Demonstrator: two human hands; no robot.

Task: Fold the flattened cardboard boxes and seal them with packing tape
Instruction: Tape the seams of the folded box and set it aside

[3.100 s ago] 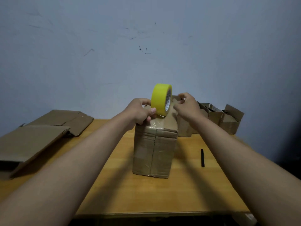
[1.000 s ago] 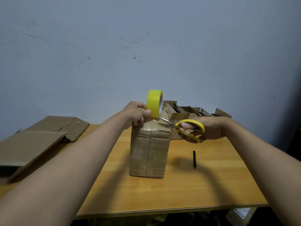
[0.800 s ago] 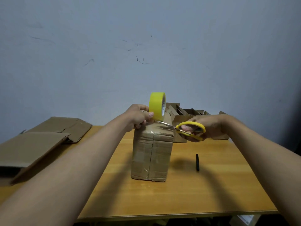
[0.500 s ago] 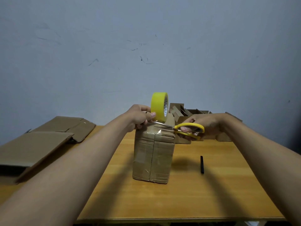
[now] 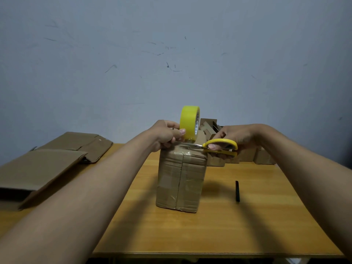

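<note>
At the far left of the wooden table (image 5: 247,235) lie flattened cardboard boxes (image 5: 43,168) — one stack in front, another behind it by the wall. Toward the middle, the left hand (image 5: 165,135) curls around a yellow roll of packing tape (image 5: 189,122), holding it upright on edge just above the top of a folded cardboard box (image 5: 181,180). That box stands upright at the table's centre, its front seam and edges taped. To the right, the right hand (image 5: 238,137) grips yellow-handled scissors (image 5: 215,146), the blades reaching left under the roll, at the box top. A slim black object (image 5: 237,191) lies on the table further right, and open cardboard boxes (image 5: 247,153) sit behind the hands.
</note>
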